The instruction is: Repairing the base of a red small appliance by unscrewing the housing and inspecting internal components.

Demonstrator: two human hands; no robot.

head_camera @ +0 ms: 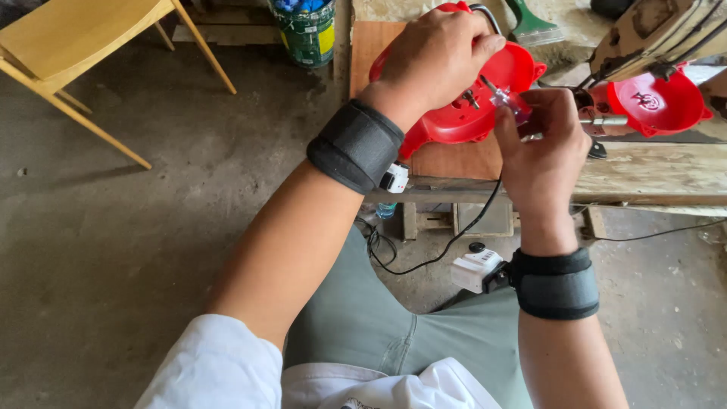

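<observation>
My left hand [432, 57] grips the top of a red plastic housing [485, 102], round and shell-shaped, held over a low wooden bench [651, 170]. My right hand [541, 144] is closed around the clear pinkish handle of a screwdriver [509, 100], its tip set against the inside of the housing. A black cord [447, 246] hangs from the housing down toward the floor. Both wrists wear black bands with small white devices.
A second red shell half [657, 102] with a metal shaft lies on the bench to the right. A wooden chair [72, 38] stands at the far left, a green bucket [307, 30] behind. A green-handled brush [532, 26] lies at the top. The floor is bare concrete.
</observation>
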